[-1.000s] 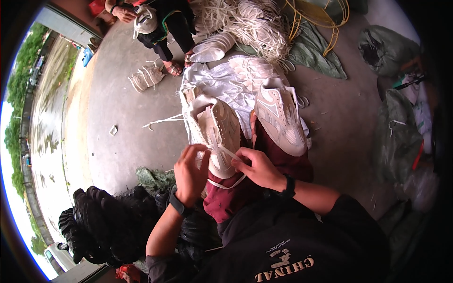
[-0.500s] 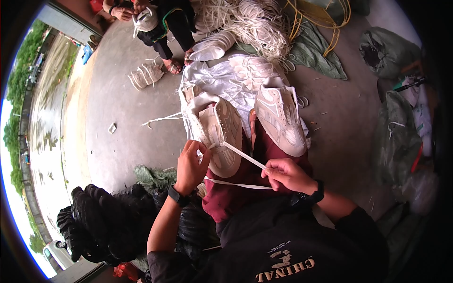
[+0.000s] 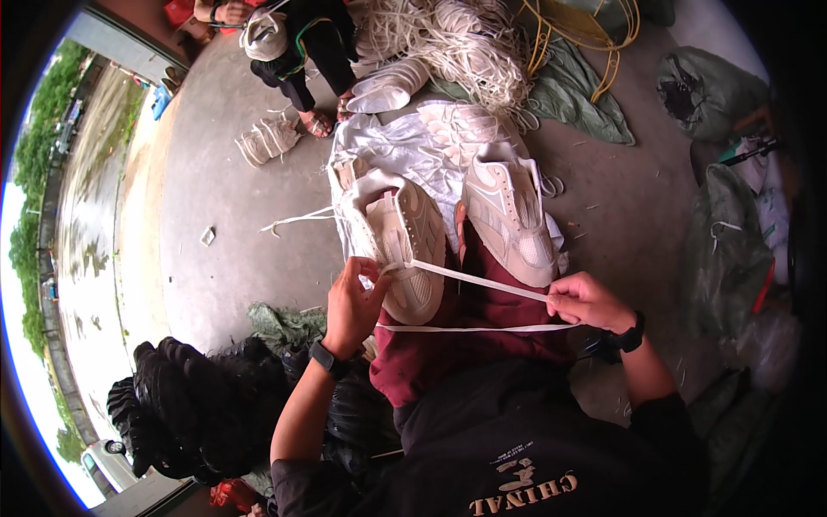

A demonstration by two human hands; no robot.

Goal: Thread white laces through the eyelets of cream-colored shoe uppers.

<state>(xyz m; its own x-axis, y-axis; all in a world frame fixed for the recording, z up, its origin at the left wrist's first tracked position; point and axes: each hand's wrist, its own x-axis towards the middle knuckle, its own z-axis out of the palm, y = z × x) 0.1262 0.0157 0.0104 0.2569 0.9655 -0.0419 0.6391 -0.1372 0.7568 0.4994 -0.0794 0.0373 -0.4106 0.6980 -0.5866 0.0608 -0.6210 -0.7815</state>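
Two beige-and-white sneakers rest on my lap, toes toward me: the left sneaker and the right sneaker. A flat white shoelace comes out at the lower eyelets of the left sneaker and stretches tight to my right hand, which pinches it. Beside that sneaker's toe, my left hand is closed, thumb and fingers pinching lace at the lowest eyelets. Another strand of lace runs across my dark red trousers below the toe. The right sneaker shows bare eyelets.
Several shoe uppers lie on a white cloth ahead. Beyond is a heap of white laces. A person sits far left holding a shoe. Black bundles stand at my left, green sacks at right.
My right hand has moved to the right, drawing out a longer stretch of lace. My left hand stays by the left sneaker's toe. The other person's hands have shifted.
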